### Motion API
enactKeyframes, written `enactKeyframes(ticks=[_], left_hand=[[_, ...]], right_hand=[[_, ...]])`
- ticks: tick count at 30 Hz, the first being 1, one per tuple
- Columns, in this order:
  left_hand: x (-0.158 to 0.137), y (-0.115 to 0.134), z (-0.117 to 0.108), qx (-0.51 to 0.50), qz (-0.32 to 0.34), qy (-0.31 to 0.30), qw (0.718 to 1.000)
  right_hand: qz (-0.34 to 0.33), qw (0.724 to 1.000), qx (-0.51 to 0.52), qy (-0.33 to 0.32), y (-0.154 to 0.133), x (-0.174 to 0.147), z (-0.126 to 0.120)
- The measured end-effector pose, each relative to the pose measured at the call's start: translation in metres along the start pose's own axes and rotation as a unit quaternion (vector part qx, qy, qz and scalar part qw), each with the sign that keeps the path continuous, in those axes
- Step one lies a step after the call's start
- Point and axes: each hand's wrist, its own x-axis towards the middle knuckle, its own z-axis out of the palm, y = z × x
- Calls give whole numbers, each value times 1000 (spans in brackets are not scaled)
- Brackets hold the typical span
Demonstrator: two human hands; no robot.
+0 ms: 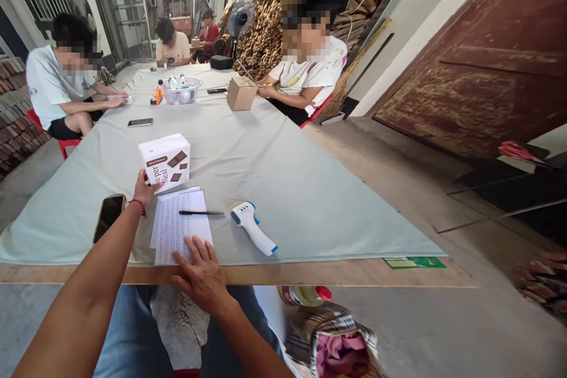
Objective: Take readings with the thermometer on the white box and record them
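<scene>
A white box (165, 160) with brown chocolate pictures stands on the cloth-covered table. At its lower left corner, my left hand (145, 190) grips it, fingers along the side and thumb across the front. My right hand (199, 271) is spread, its fingertips resting on the bottom of some printed sheets of paper (170, 236). Across these sheets lies a black pen (201, 212). To the right is a white and blue infrared thermometer (253, 227). A dark phone (109, 215) lies left of the papers, partly behind my left forearm.
Farther along the table (310, 207) are another phone (140, 122), a plastic basin (182, 93) with bottles, and a cardboard box (241, 93). Several people sit around it. Below the front edge are a red-capped bottle (305, 295) and a checked bag (336, 319).
</scene>
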Motion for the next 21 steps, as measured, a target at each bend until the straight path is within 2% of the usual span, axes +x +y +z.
enactKeyframes(ticks=[5, 7, 11, 13, 17, 21], left_hand=[[2, -3, 6, -9, 1, -102, 995], [-1, -4, 7, 45, -9, -85, 995], [-16, -10, 9, 179, -50, 15, 983], [-27, -12, 11, 216, -65, 39, 973], [-48, -10, 13, 249, -61, 22, 966], [-49, -4, 11, 224, -73, -12, 972]], right_hand=[[9, 1000, 11, -3, -3, 0, -1], [10, 1000, 14, -5, -4, 0, 0], [12, 1000, 20, -3, -4, -1, 0], [13, 1000, 21, 0, -4, 0, 1], [11, 1000, 24, 1, -4, 0, 0], [11, 999, 30, 3, -4, 0, -1]])
